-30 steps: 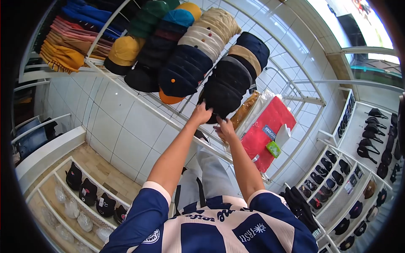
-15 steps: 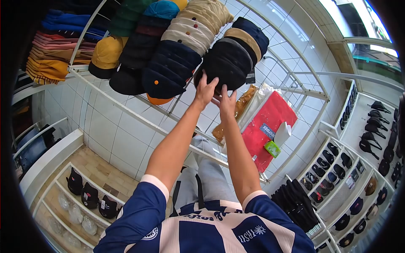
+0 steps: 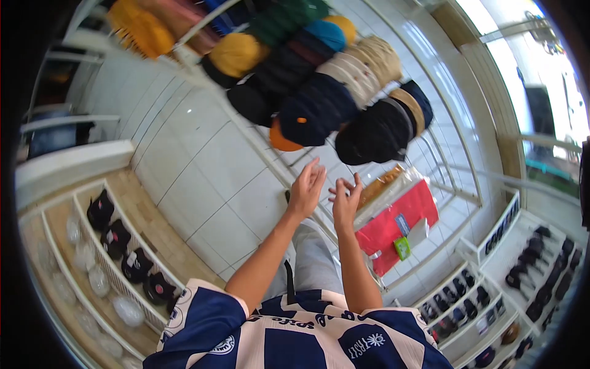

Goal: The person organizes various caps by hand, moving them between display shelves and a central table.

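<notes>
My left hand (image 3: 306, 187) is raised with fingers apart and nothing in it, over the white front rail. Beside it, my right hand (image 3: 345, 198) is also empty, its fingers spread and slightly curled. Just beyond them lies a row of black caps (image 3: 376, 131), touched by neither hand. To its left is a row of navy caps (image 3: 316, 107) with an orange button, beige caps (image 3: 372, 61) behind. A red package (image 3: 396, 227) with a green item (image 3: 402, 248) on it lies to the right of my right hand.
Yellow caps (image 3: 236, 55) and folded yellow clothes (image 3: 138, 31) are at the upper left. A white rack with black caps (image 3: 115, 238) and clear plastic forms (image 3: 128, 311) stands lower left. More caps hang on shelves at the right (image 3: 458, 289). A white metal frame (image 3: 227, 111) surrounds the display.
Both hands have let go of the black caps and come back toward my body. The view has turned, so the display appears shifted right.
</notes>
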Available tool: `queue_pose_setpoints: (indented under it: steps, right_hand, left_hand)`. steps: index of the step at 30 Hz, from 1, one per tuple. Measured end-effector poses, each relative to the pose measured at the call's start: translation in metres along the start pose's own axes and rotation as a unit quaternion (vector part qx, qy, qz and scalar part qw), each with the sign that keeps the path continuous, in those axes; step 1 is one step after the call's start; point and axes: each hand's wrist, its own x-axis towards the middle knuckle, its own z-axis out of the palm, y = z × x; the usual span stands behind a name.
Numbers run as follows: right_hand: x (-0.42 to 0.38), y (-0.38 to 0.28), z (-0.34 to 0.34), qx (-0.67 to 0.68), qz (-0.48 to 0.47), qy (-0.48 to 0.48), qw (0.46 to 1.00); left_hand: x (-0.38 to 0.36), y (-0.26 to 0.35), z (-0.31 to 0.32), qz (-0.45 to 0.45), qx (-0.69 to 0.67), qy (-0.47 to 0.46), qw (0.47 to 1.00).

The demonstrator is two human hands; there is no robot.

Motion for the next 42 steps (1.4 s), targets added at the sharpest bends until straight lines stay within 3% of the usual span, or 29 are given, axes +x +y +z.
queue_pose_setpoints:
  steps: [4, 6, 11, 13, 18, 21, 23, 24, 26, 28, 30, 34, 38, 40, 42]
  right_hand:
    - [-0.077, -0.004, 0.073, -0.111, -0.057, -0.226, 0.966]
    - [-0.108, 0.014, 0.111, -0.152, -0.072, -0.39, 0.905]
    - [-0.202, 0.062, 0.193, -0.321, -0.116, -0.581, 0.739]
    - [-0.242, 0.092, 0.227, -0.388, -0.142, -0.598, 0.687]
    - [-0.338, 0.186, 0.3, -0.367, -0.111, -0.686, 0.618]
    - [-0.411, 0.235, 0.338, -0.346, -0.025, -0.719, 0.602]
    - [-0.456, 0.26, 0.362, -0.341, -0.007, -0.733, 0.589]
    - [-0.476, 0.273, 0.372, -0.333, 0.011, -0.737, 0.588]
    - [-0.509, 0.294, 0.393, -0.326, 0.028, -0.739, 0.589]
    - [-0.535, 0.315, 0.41, -0.319, 0.066, -0.749, 0.577]
    - [-0.557, 0.334, 0.422, -0.317, 0.069, -0.75, 0.576]
    - [-0.594, 0.373, 0.442, -0.306, 0.051, -0.742, 0.594]
    - [-0.609, 0.412, 0.456, -0.285, 0.044, -0.738, 0.61]
    - [-0.614, 0.411, 0.457, -0.258, 0.069, -0.742, 0.615]
    - [-0.61, 0.399, 0.451, -0.267, 0.069, -0.748, 0.604]
  left_hand:
    - [-0.089, 0.002, -0.103, -0.064, -0.077, 0.159, 0.982]
    - [-0.139, -0.03, -0.164, -0.148, -0.044, 0.227, 0.962]
    - [-0.266, -0.07, -0.264, -0.131, -0.148, 0.467, 0.862]
    - [-0.305, -0.091, -0.296, -0.078, -0.247, 0.557, 0.789]
    - [-0.384, -0.144, -0.359, -0.098, -0.283, 0.619, 0.726]
    - [-0.431, -0.16, -0.406, -0.086, -0.377, 0.632, 0.672]
    - [-0.457, -0.176, -0.437, 0.017, -0.488, 0.646, 0.587]
    - [-0.467, -0.184, -0.453, 0.019, -0.491, 0.646, 0.584]
    - [-0.485, -0.2, -0.485, 0.081, -0.542, 0.652, 0.524]
    - [-0.504, -0.209, -0.512, 0.091, -0.548, 0.656, 0.511]
    - [-0.515, -0.221, -0.534, 0.107, -0.571, 0.686, 0.438]
    - [-0.531, -0.237, -0.557, 0.093, -0.595, 0.687, 0.406]
    - [-0.535, -0.231, -0.557, 0.092, -0.607, 0.672, 0.415]
    - [-0.534, -0.229, -0.555, 0.094, -0.593, 0.675, 0.429]
    - [-0.534, -0.222, -0.547, 0.099, -0.619, 0.666, 0.403]
